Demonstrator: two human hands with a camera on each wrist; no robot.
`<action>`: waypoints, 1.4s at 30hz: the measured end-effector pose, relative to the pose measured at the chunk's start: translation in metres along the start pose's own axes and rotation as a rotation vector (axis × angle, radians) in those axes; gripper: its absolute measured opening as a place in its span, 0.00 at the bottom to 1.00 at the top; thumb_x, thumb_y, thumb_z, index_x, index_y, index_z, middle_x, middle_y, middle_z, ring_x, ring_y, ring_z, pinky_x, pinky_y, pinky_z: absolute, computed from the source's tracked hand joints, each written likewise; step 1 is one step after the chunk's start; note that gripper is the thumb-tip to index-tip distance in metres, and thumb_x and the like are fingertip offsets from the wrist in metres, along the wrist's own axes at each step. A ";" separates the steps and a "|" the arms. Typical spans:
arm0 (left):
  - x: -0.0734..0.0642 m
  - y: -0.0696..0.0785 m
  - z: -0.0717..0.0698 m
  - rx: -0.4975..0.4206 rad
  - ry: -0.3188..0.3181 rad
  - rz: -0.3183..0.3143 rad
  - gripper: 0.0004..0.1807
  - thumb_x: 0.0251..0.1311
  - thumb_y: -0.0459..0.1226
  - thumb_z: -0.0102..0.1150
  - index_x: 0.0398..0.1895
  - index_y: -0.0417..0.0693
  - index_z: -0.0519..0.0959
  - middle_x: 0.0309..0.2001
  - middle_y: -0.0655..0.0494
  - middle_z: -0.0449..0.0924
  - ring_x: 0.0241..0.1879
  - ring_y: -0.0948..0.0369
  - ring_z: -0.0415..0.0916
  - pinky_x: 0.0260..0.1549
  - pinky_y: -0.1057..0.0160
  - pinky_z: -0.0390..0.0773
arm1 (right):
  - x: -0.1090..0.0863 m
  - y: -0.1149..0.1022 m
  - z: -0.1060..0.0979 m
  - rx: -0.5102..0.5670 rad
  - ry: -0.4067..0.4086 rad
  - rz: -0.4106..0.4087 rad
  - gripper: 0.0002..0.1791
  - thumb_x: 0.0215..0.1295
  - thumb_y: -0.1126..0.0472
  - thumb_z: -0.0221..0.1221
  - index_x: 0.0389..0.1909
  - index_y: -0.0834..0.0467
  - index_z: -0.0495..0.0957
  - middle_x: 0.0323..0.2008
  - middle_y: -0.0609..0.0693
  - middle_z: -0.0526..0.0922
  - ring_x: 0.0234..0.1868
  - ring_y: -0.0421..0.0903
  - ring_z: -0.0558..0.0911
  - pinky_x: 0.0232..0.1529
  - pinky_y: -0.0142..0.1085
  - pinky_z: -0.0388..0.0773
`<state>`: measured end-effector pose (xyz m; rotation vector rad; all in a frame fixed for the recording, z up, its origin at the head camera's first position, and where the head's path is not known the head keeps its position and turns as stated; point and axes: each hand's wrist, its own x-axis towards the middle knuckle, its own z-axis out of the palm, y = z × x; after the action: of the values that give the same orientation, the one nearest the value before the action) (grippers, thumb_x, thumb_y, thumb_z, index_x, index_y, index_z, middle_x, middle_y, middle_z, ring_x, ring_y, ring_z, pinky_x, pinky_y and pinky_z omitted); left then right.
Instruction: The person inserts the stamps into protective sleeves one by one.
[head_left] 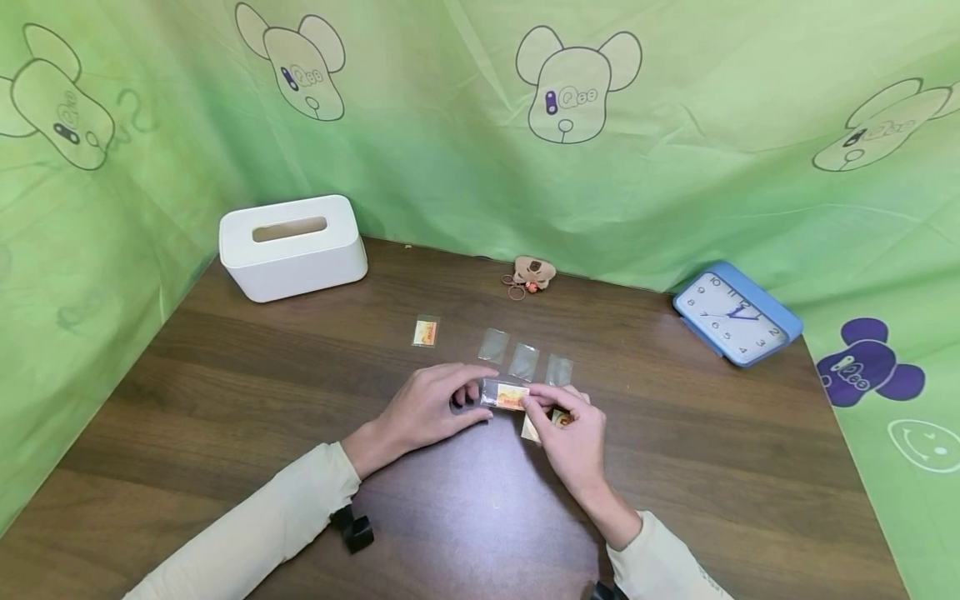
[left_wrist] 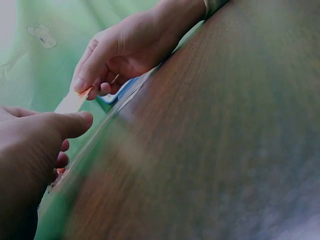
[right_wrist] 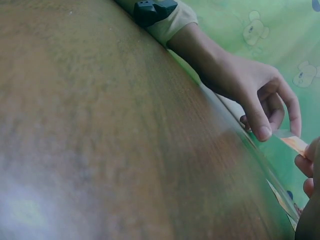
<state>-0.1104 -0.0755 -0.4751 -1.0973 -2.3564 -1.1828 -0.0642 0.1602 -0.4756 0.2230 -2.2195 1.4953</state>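
Observation:
In the head view, a small card [head_left: 512,396] with an orange and yellow print lies at the right end of a clear plastic sleeve [head_left: 489,392], held above the table. My right hand [head_left: 576,437] pinches the card's right end between thumb and forefinger. At the sleeve's other end, my left hand [head_left: 423,408] holds its edges between spread thumb and forefinger. The right wrist view shows that sleeve [right_wrist: 283,134] between the left thumb and forefinger. How far the card sits inside the sleeve, I cannot tell. Loose cards [head_left: 530,428] lie partly hidden beneath the right hand.
Beyond the hands lie three clear sleeves [head_left: 523,362] in a row. A sleeved card [head_left: 426,332] rests to their left. Farther back are a white tissue box [head_left: 300,265], a brown plush charm [head_left: 533,271] and a blue clock [head_left: 738,315]. Green cloth [head_left: 450,125] hangs behind the wooden table.

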 end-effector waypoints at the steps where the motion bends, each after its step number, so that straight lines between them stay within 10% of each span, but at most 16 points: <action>1: 0.000 0.000 0.000 -0.008 0.008 0.008 0.29 0.55 0.36 0.88 0.60 0.42 0.87 0.34 0.59 0.84 0.31 0.66 0.79 0.36 0.69 0.82 | 0.000 -0.001 0.000 0.005 -0.001 0.002 0.11 0.59 0.74 0.78 0.40 0.59 0.95 0.29 0.50 0.92 0.35 0.42 0.81 0.42 0.33 0.70; 9: -0.001 0.002 0.005 -0.036 0.039 0.060 0.26 0.54 0.33 0.87 0.56 0.39 0.88 0.33 0.57 0.84 0.30 0.67 0.79 0.35 0.73 0.81 | -0.002 0.001 -0.001 0.017 -0.032 0.000 0.14 0.58 0.75 0.78 0.44 0.59 0.95 0.30 0.49 0.93 0.34 0.45 0.80 0.41 0.34 0.70; 21: 0.001 0.006 0.005 -0.084 0.091 -0.064 0.25 0.56 0.30 0.86 0.56 0.36 0.87 0.32 0.54 0.84 0.28 0.65 0.79 0.31 0.72 0.82 | 0.001 0.000 -0.001 0.047 0.000 -0.024 0.12 0.62 0.77 0.75 0.42 0.59 0.93 0.32 0.53 0.91 0.35 0.34 0.83 0.38 0.35 0.79; 42: -0.001 0.006 0.006 -0.057 0.092 -0.057 0.23 0.55 0.32 0.87 0.54 0.39 0.88 0.33 0.56 0.85 0.29 0.65 0.80 0.31 0.73 0.82 | -0.001 -0.002 0.001 0.046 -0.048 -0.034 0.12 0.62 0.76 0.76 0.39 0.57 0.94 0.29 0.50 0.89 0.33 0.37 0.80 0.39 0.39 0.74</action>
<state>-0.1049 -0.0694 -0.4763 -0.9778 -2.3115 -1.2990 -0.0629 0.1590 -0.4747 0.3124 -2.2090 1.5395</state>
